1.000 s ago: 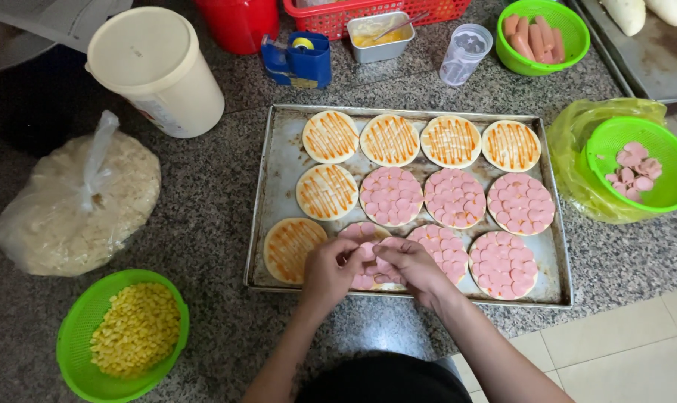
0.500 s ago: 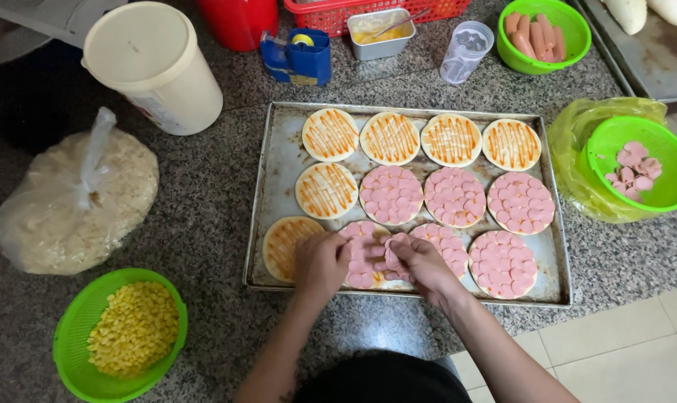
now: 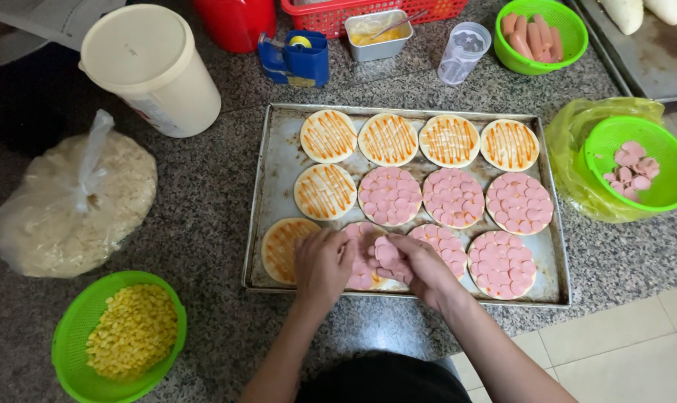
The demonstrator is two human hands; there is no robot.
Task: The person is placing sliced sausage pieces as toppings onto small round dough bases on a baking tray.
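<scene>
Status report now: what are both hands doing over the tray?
Left hand and right hand both pressing pink sausage slices onto a front-row round base. Baking tray flat on counter. Nothing blocking the hands.

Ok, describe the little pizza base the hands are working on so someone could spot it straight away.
Start at the metal baking tray in the middle of the counter. In its nearest row, second from the left, sits the pizza base under both hands. Unlike its sauce-only left neighbour, it is partly covered with pink sausage slices.
</scene>
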